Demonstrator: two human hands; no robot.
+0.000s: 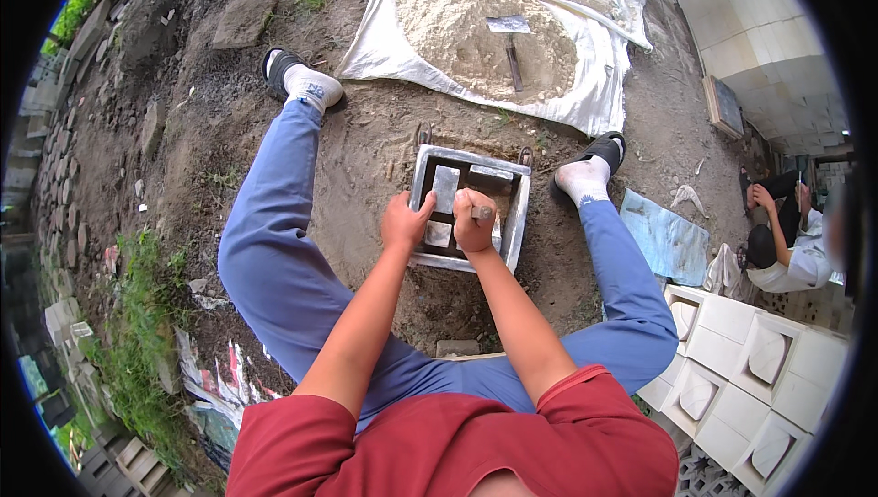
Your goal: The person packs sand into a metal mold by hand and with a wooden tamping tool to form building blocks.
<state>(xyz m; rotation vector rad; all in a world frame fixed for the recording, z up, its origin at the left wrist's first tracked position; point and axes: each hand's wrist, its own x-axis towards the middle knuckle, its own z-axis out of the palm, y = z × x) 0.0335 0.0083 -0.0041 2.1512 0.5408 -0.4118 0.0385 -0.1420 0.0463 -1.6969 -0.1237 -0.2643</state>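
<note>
Metal mould [521, 223] sits on bare dirt between your feet: square, open-topped, scuffed silver rim, dark hollows, pale metal blocks [445, 188] inside. Two small brown lugs show at its far side.

Your left hand [404, 223] pinches the left wall, thumb on the inner side, fingers outside. Your right hand [473, 223] is fisted around a short round handle [481, 213], above the mould's near right part; its lower end is hidden.

Room: dirt [361, 154] lies open left of the mould as far as your left leg; a narrower strip runs on the right. Your legs bound both sides.

Beyond the far rim: white sheet [599, 99] under pale sand [448, 31], a flat-bladed tool [514, 63] lying on it. Right, past your right leg: blue sheet [666, 236], then stacked white blocks [732, 351]; another person [791, 255] sits further off. Left: grass [137, 342] and loose stones.
</note>
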